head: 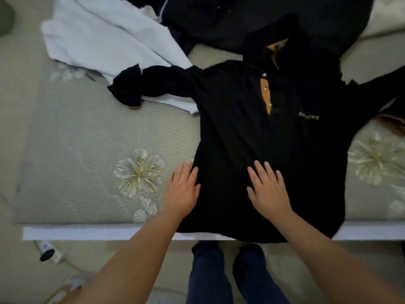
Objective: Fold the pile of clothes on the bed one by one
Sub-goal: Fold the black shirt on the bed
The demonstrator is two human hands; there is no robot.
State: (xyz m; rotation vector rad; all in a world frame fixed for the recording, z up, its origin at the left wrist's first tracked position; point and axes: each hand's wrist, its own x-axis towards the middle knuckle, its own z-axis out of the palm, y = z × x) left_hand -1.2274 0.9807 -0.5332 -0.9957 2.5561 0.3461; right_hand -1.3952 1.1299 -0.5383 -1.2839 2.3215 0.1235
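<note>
The black polo shirt with the mustard-yellow button placket (252,137) lies spread face-up on the bed, hem hanging over the near edge. The left hand (182,189) presses flat on its lower left side, the right hand (268,189) flat mid-hem, neither gripping. Beneath is the pale green quilted bedspread with embroidered white flowers (87,150); a crumpled white garment (105,34) and dark clothes (241,16) sit beyond.

Home bedroom. I'm standing at the edge of a bed (76,232) with a grey-green floral bedspread (87,137), loose laundry heaped on it: black polo shirt (252,128), white garment (105,38), dark clothes (252,16). Small bottle (49,252) on the tiled floor (22,270).
</note>
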